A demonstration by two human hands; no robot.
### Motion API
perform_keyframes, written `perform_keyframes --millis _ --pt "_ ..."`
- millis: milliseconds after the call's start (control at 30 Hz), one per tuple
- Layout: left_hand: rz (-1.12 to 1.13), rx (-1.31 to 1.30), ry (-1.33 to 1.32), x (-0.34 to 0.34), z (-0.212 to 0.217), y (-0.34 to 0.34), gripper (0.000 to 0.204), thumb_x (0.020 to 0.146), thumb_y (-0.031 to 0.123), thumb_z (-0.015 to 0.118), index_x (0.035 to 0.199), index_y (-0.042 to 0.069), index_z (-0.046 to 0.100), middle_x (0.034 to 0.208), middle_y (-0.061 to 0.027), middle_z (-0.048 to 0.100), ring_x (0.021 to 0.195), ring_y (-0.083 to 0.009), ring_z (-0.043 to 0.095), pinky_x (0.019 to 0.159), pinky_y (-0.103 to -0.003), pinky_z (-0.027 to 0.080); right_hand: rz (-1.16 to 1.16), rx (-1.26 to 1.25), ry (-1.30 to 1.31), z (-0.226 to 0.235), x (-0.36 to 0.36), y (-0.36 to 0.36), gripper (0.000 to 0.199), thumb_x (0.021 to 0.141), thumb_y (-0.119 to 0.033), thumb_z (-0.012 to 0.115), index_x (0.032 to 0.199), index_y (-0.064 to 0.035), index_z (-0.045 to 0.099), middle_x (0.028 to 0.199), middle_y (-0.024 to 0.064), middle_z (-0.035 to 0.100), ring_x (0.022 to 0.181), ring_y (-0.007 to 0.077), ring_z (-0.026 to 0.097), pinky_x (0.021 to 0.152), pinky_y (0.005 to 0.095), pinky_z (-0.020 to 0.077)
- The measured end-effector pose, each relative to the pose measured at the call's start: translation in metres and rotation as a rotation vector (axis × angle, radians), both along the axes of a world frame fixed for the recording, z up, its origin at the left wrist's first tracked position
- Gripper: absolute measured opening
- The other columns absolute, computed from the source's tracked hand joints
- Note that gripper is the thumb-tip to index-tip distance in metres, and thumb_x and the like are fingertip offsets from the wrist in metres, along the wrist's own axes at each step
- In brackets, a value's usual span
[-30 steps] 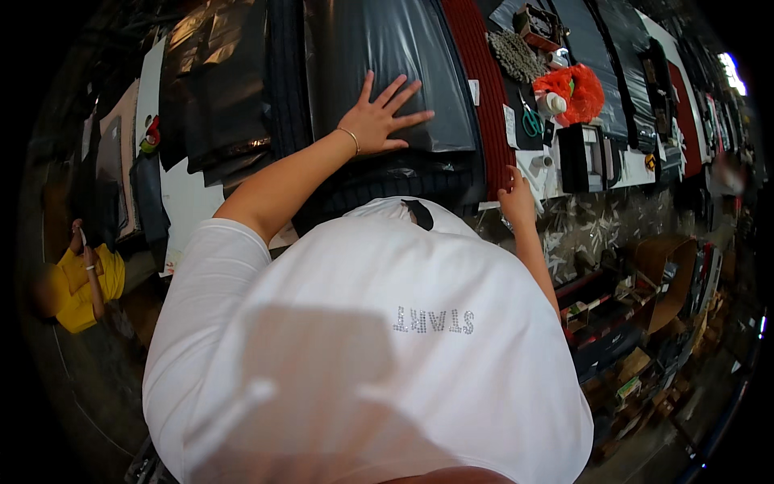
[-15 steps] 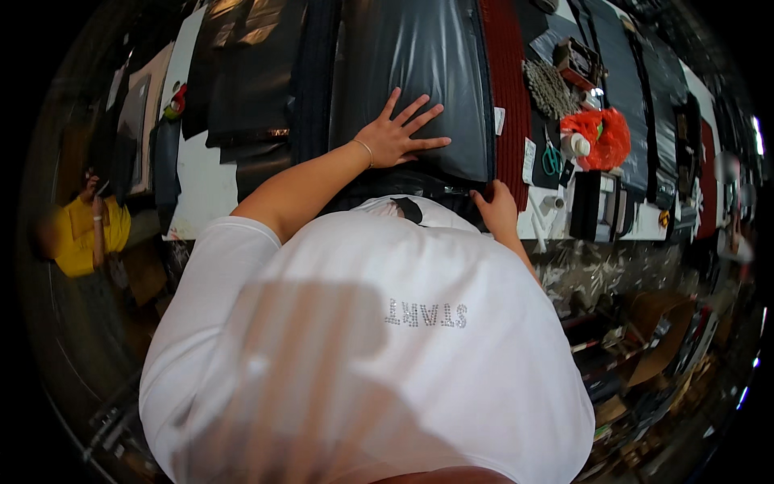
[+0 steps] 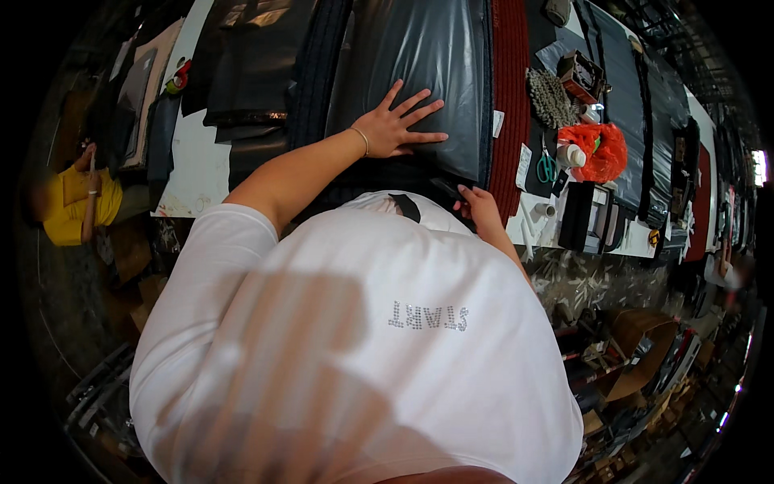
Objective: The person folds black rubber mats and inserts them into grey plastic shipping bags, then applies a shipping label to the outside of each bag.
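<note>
A dark grey package [image 3: 419, 56] wrapped in shiny plastic lies on the table before me. My left hand [image 3: 395, 129] rests flat on its near part, fingers spread. At the near right corner of the package is my right hand [image 3: 482, 208], close to my body. Its thumb and fingers are drawn together at a loose flap of black plastic film [image 3: 439, 189], which they seem to pinch. My shirt and the hand itself partly hide that grip.
A red ribbed mat [image 3: 509, 89] runs along the package's right side. Farther right are teal scissors [image 3: 547, 168], an orange plastic bag [image 3: 605, 153], and a white roll [image 3: 545, 210]. Dark plastic-wrapped stacks [image 3: 258, 73] lie left. A co-worker in yellow [image 3: 76, 202] is at far left.
My right hand has shifted slightly left and toward me, with its fingers now at the black film. My left hand stays spread on the package. The view has turned a little.
</note>
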State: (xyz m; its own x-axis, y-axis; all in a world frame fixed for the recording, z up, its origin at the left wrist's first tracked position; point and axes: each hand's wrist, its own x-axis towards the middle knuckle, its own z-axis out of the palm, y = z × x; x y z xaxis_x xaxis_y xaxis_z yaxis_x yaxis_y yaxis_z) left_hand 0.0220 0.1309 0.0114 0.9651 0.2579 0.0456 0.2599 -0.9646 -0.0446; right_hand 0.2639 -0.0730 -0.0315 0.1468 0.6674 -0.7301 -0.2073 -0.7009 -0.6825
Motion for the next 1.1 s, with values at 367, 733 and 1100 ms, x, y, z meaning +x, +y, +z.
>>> perform_keyframes --millis 367,733,1100 --pt "0.024 -0.015 0.044 0.001 0.007 -0.002 0.097 0.08 0.052 0.076 0.157 0.052 0.017 0.17 -0.0087 0.001 0.156 -0.0375 0.002 0.118 -0.071 0.003 -0.312 0.152 0.664 0.008 0.017 0.066 0.024 0.102 -0.026 0.061 0.088 -0.0063 0.064 0.066 -0.0028 0.059 0.055 0.0083 0.05 0.055 0.0226 0.0397" --pt "-0.315 0.244 0.111 -0.121 0.003 0.008 0.066 0.094 0.012 0.05 0.157 0.024 0.035 0.168 0.0008 0.022 0.156 -0.0212 0.016 0.128 -0.052 0.008 -0.433 0.036 0.569 -0.019 0.01 0.1 0.021 0.102 -0.027 0.06 0.1 -0.0067 0.066 0.083 -0.0005 0.069 0.068 0.0092 0.062 0.056 0.022 0.0447" --pt "-0.153 -0.253 -0.093 -0.18 0.003 -0.002 0.038 0.076 0.013 0.071 0.111 0.004 0.06 0.137 -0.0128 0.05 0.148 -0.033 0.032 0.125 -0.047 0.027 -0.508 0.024 0.469 -0.028 0.013 0.102 0.024 0.1 -0.029 0.064 0.103 -0.0048 0.067 0.083 0.0027 0.071 0.069 0.0148 0.065 0.056 0.0248 0.0456"
